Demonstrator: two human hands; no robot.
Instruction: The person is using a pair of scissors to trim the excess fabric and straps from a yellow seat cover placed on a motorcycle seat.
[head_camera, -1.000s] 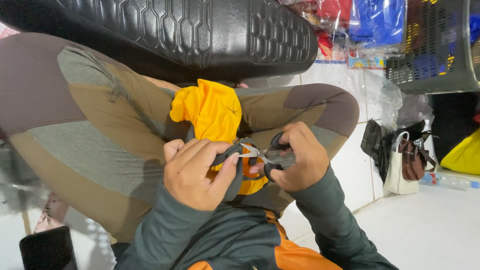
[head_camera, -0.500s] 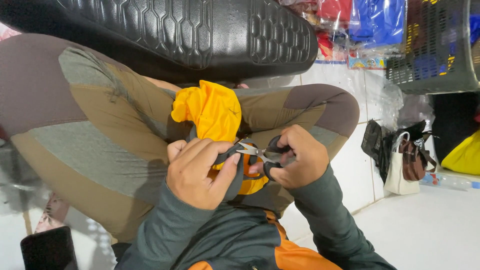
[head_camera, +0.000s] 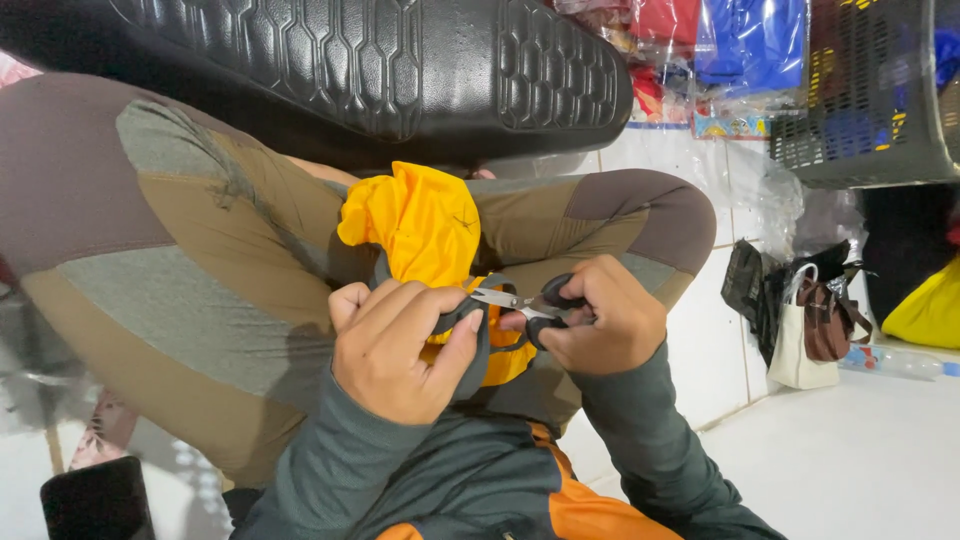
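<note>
Scissors (head_camera: 525, 305) in right hand (head_camera: 605, 320), beside left hand (head_camera: 395, 350) pinching yellow garment (head_camera: 425, 225).

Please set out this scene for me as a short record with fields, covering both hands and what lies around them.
Left hand: left hand pinches a grey strip of the yellow and grey fabric garment.
Right hand: right hand holds small black-handled scissors, blades at the strip.
Support: garment lies on the lap, over brown and tan patchwork trousers.
Above: black embossed padded seat.
Surroundings: dark plastic lattice basket; white and brown bags on white tiled floor.
</note>
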